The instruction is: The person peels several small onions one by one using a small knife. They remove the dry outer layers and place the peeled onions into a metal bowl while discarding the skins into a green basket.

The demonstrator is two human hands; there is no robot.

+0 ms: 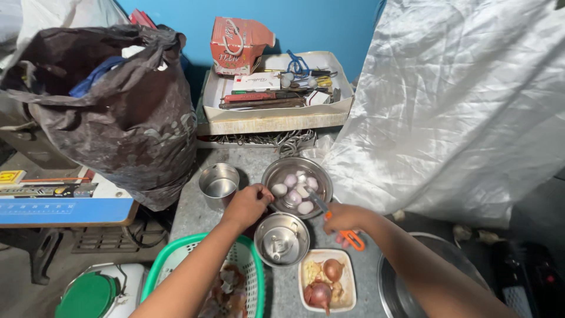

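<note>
Onions are the matter in hand, and they lie in two lots: several peeled ones (292, 189), pale and pinkish, sit in water in the steel bowl (269, 172) toward the back of the grey surface (194, 209); two unpeeled onions (325, 281), brown-red in their skins, rest with some scraps in the small cream tray (351, 294) at the near edge; by that count more are done than left, as far as can be seen, with about five or six peeled against two still in their skins; the loose skins (226, 288) piled in the green basket (176, 253) at lower left fit the same reading. The left hand (248, 204) is at the rim of the steel bowl, its grip curled shut with the fingers together, but whether it holds an onion or only touches the rim I cannot tell, since the knuckles hide the palm. The right hand (346, 218) is clamped on the orange handle of a knife (335, 219), whose blade points up and left over the edge of the bowl. Between the two hands, just in front of the bowl, stands a round steel lid with a knob (281, 240); a small steel cup (219, 181) stands just left of the bowl; a dark sack (112, 112) and a box of tools (276, 94) sit further back.
</note>
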